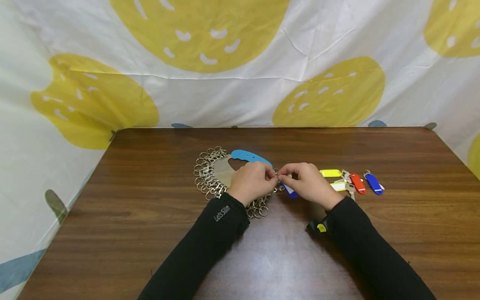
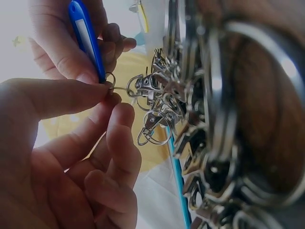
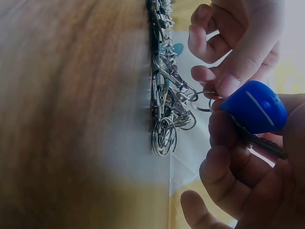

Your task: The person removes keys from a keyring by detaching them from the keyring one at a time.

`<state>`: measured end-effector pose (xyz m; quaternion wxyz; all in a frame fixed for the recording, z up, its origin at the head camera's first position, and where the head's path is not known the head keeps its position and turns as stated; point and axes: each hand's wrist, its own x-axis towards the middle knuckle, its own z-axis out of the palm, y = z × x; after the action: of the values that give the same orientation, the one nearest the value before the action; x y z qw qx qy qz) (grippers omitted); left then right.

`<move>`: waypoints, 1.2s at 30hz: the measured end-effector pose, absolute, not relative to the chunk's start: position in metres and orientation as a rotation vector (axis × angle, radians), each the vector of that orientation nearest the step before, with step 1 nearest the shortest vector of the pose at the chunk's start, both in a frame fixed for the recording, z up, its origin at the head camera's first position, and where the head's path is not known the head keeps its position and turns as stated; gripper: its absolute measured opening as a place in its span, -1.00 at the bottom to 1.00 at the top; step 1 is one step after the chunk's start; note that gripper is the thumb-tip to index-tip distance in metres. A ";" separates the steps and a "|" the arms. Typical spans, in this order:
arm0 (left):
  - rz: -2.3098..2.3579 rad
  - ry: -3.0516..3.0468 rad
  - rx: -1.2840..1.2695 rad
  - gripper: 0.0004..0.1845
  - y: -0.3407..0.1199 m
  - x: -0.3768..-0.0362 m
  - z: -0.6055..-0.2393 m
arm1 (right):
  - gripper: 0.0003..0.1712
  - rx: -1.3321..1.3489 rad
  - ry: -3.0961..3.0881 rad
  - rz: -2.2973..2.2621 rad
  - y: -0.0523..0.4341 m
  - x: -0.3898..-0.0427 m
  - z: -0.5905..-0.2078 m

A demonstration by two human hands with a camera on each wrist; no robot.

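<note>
A flat metal key hoop (image 1: 222, 170) with a blue handle (image 1: 249, 156) lies on the table, its edge hung with many small snap clips and split rings (image 1: 204, 177). At its right side my left hand (image 1: 252, 180) pinches a thin split ring (image 2: 119, 88) between thumb and forefinger. My right hand (image 1: 309, 185) meets it there, holding a blue key tag (image 3: 257, 107) with a key (image 3: 267, 145) beside it under the fingers. In the right wrist view, the pinched ring links up with the nearest clip (image 3: 174, 78). Fingertips hide where tag and ring meet.
Right of my right hand lie two yellow key tags (image 1: 331, 173), a red key tag (image 1: 358, 183) and another blue key tag (image 1: 373, 184), with keys among them. The brown table (image 1: 150, 233) ends at a patterned cloth (image 1: 240, 96) behind.
</note>
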<state>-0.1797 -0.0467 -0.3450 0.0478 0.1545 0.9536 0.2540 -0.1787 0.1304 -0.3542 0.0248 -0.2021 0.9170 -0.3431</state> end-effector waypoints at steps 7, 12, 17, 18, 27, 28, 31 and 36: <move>0.761 2.904 0.477 -0.89 -0.046 -0.180 -0.345 | -0.85 -0.630 2.835 -1.050 0.130 -0.179 -0.354; 0.767 2.899 0.510 -0.89 -0.046 -0.180 -0.345 | -0.85 -0.618 2.841 -1.044 0.130 -0.178 -0.354; 0.756 2.898 0.553 -0.91 -0.046 -0.179 -0.346 | -0.85 -0.619 2.841 -1.037 0.130 -0.178 -0.355; 0.754 2.892 0.566 -0.90 -0.046 -0.179 -0.346 | -0.84 -0.617 2.837 -1.040 0.130 -0.178 -0.354; 0.775 2.832 0.641 -0.88 -0.046 -0.178 -0.346 | -0.83 -0.584 2.831 -1.044 0.131 -0.179 -0.356; 0.792 2.828 0.629 -0.87 -0.046 -0.178 -0.347 | -0.83 -0.587 2.832 -1.047 0.131 -0.179 -0.356; 0.824 2.831 0.583 -0.83 -0.046 -0.178 -0.347 | -0.83 -0.590 2.838 -1.063 0.131 -0.179 -0.357; 0.821 2.869 0.526 -0.83 -0.046 -0.179 -0.346 | -0.83 -0.580 2.849 -1.080 0.130 -0.179 -0.355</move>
<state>-0.1787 -0.0456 -0.3456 0.0558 0.1733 0.9454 0.2704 -0.1792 0.1300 -0.3552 0.0200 -0.1871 0.9183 -0.3482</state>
